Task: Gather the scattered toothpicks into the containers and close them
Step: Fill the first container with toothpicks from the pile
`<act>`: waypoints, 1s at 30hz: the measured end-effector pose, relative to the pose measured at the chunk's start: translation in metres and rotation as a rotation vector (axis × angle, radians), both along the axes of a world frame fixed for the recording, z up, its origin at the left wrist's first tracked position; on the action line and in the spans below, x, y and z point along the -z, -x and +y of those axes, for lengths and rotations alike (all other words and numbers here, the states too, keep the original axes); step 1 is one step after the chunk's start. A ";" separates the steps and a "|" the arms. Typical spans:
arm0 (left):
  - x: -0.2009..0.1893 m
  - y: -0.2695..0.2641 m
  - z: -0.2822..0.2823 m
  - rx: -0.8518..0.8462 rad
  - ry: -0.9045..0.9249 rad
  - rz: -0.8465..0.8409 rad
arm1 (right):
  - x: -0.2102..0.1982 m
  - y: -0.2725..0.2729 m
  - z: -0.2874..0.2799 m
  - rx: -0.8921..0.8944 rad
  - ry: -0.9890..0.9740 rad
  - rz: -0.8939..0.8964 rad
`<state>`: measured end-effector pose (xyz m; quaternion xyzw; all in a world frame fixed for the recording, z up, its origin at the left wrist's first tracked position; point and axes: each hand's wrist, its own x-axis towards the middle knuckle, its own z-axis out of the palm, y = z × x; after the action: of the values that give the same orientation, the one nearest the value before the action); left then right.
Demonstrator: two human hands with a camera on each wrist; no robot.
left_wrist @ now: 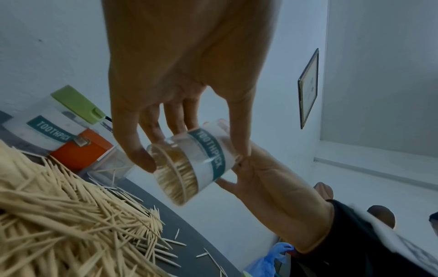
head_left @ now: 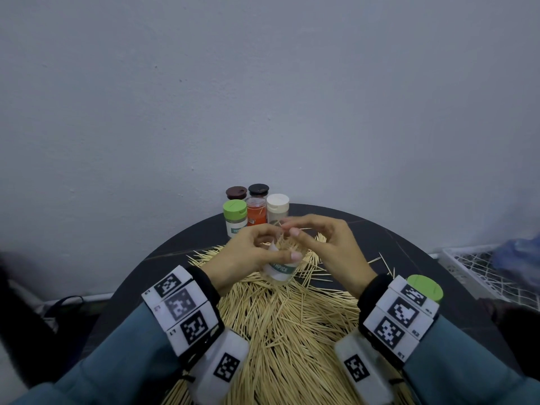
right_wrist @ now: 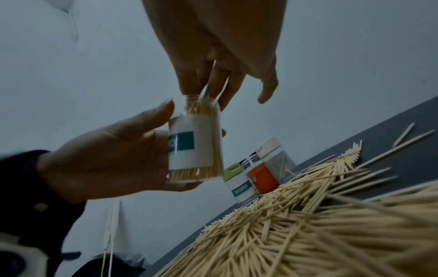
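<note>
Left hand [head_left: 245,255] wraps its fingers and thumb round an open clear container [head_left: 281,268] labelled TOOTHPICK, lifted just above the big heap of toothpicks [head_left: 292,323] on the near half of the dark round table [head_left: 409,244], while the right hand [head_left: 327,247] holds its fingertips [right_wrist: 208,91] bunched at the container's mouth, on the toothpicks standing inside. Five closed containers [head_left: 256,210] cluster at the far edge, and a loose green lid [head_left: 425,286] lies to the right, beside the right wrist.
</note>
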<state>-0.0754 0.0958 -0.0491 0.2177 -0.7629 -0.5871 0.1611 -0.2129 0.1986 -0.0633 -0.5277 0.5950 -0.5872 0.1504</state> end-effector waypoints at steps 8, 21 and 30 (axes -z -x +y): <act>0.000 0.000 -0.006 -0.148 0.303 0.050 | -0.003 0.001 0.001 0.129 -0.082 0.165; -0.002 -0.002 -0.001 -0.214 0.624 0.130 | -0.007 -0.003 0.003 0.210 -0.076 0.301; 0.000 -0.001 -0.001 -0.170 0.541 0.084 | -0.013 -0.003 0.006 0.138 -0.104 0.350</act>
<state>-0.0743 0.0948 -0.0487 0.2056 -0.8634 -0.3553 0.2933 -0.2104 0.2043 -0.0508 -0.5711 0.6764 -0.4642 0.0310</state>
